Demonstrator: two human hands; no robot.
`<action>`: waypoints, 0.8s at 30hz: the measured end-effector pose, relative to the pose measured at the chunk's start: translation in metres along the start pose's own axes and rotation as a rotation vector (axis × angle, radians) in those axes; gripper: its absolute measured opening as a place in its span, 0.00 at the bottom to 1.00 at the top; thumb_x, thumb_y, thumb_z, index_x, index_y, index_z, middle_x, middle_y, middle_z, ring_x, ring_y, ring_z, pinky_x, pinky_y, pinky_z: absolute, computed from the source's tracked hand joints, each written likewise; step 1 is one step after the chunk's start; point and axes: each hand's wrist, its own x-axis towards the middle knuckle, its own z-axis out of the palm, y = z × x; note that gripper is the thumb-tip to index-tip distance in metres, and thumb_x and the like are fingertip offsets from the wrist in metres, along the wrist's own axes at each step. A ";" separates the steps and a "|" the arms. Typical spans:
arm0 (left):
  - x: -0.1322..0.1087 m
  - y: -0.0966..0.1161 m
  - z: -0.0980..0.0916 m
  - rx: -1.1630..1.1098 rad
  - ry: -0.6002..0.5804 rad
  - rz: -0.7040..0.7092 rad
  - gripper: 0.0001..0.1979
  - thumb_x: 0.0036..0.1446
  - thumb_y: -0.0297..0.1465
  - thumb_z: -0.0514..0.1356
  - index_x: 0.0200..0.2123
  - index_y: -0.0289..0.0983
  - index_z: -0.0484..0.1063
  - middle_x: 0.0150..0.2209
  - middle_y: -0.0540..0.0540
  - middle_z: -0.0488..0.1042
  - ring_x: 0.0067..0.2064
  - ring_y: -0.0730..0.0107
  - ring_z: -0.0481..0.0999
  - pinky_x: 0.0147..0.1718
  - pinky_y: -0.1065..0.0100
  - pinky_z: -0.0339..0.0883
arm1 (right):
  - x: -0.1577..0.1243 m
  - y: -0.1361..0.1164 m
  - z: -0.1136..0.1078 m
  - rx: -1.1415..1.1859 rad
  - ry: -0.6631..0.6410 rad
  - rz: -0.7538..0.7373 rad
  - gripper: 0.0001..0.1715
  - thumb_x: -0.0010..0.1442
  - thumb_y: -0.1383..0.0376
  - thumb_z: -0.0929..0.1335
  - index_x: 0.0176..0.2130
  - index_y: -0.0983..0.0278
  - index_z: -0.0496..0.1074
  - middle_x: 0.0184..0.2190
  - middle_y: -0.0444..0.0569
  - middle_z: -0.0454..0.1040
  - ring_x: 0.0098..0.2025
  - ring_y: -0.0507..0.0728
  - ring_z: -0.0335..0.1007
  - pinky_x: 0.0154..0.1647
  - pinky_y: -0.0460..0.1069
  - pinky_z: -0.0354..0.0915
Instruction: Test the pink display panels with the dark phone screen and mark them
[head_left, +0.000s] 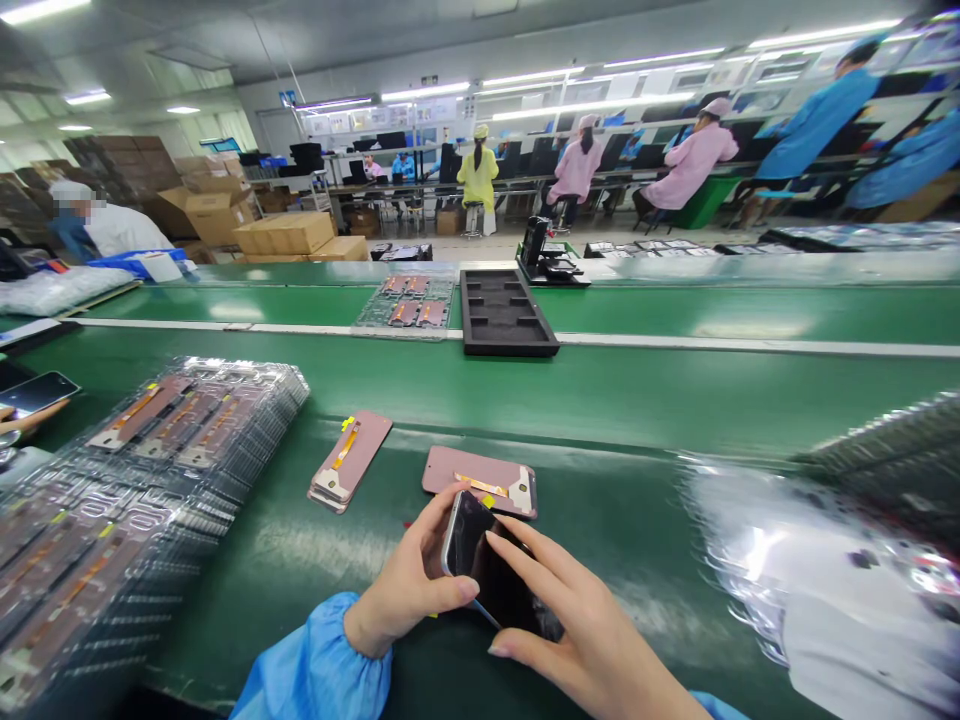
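My left hand [409,580] grips the silver edge of a black-glass smartphone [487,565], which is tilted above the green belt. My right hand [577,625] lies across its dark face, fingers pressed on the glass. Just beyond them, a pink-backed phone panel [480,482] with a yellow strip lies flat, nearly touching my left fingers. A second pink panel [350,460] lies angled further left. The phone's lower corner is hidden under my right hand.
Stacked transparent trays of pink panels [150,470] fill the left side of the green conveyor belt [637,400]. A shiny plastic bundle [810,560] lies right. Beyond a white rail sit a black tray [502,315] and a panel tray [403,305]. A co-worker's hand [26,412] holds a phone far left.
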 end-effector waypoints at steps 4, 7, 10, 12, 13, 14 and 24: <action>0.000 0.001 -0.001 0.004 -0.025 0.001 0.41 0.46 0.37 0.72 0.63 0.47 0.61 0.63 0.42 0.64 0.64 0.48 0.61 0.63 0.54 0.54 | 0.002 -0.001 -0.001 -0.008 0.025 -0.042 0.39 0.59 0.54 0.71 0.64 0.62 0.60 0.62 0.60 0.64 0.61 0.66 0.64 0.55 0.57 0.70; 0.000 0.001 -0.001 0.009 -0.034 -0.004 0.42 0.46 0.38 0.72 0.63 0.49 0.60 0.63 0.43 0.63 0.64 0.48 0.61 0.63 0.54 0.53 | 0.003 -0.002 -0.001 -0.010 0.033 -0.057 0.39 0.60 0.54 0.70 0.65 0.63 0.59 0.62 0.61 0.63 0.62 0.66 0.62 0.56 0.57 0.68; 0.001 0.002 -0.002 0.026 -0.039 -0.017 0.43 0.45 0.38 0.72 0.64 0.49 0.59 0.63 0.42 0.63 0.64 0.47 0.61 0.63 0.53 0.52 | 0.002 -0.002 -0.001 -0.011 0.026 -0.059 0.38 0.61 0.55 0.70 0.65 0.64 0.59 0.62 0.62 0.63 0.62 0.66 0.62 0.56 0.58 0.68; 0.001 0.003 -0.002 0.041 -0.041 -0.020 0.44 0.45 0.39 0.72 0.64 0.49 0.59 0.64 0.41 0.62 0.64 0.46 0.60 0.63 0.52 0.52 | 0.001 -0.002 -0.001 -0.013 0.011 -0.054 0.38 0.61 0.55 0.70 0.65 0.64 0.58 0.62 0.62 0.63 0.62 0.66 0.62 0.56 0.58 0.68; 0.001 0.003 -0.002 0.047 -0.040 -0.016 0.44 0.45 0.39 0.72 0.64 0.48 0.59 0.64 0.41 0.62 0.65 0.46 0.59 0.64 0.52 0.52 | 0.001 -0.002 -0.001 -0.012 0.005 -0.051 0.39 0.61 0.55 0.70 0.65 0.64 0.58 0.62 0.62 0.63 0.62 0.65 0.62 0.56 0.58 0.68; 0.001 0.004 -0.002 0.053 -0.038 -0.012 0.44 0.45 0.39 0.72 0.64 0.48 0.60 0.65 0.41 0.61 0.65 0.45 0.58 0.64 0.52 0.51 | 0.001 -0.002 -0.001 -0.009 0.001 -0.051 0.39 0.61 0.56 0.70 0.65 0.64 0.57 0.62 0.63 0.63 0.62 0.65 0.61 0.56 0.58 0.68; 0.001 0.005 -0.002 0.052 -0.043 -0.045 0.42 0.44 0.39 0.73 0.62 0.52 0.61 0.65 0.44 0.62 0.66 0.46 0.57 0.64 0.53 0.51 | 0.004 -0.006 -0.006 0.060 -0.041 -0.015 0.41 0.59 0.59 0.72 0.66 0.62 0.55 0.63 0.62 0.60 0.64 0.66 0.57 0.59 0.60 0.65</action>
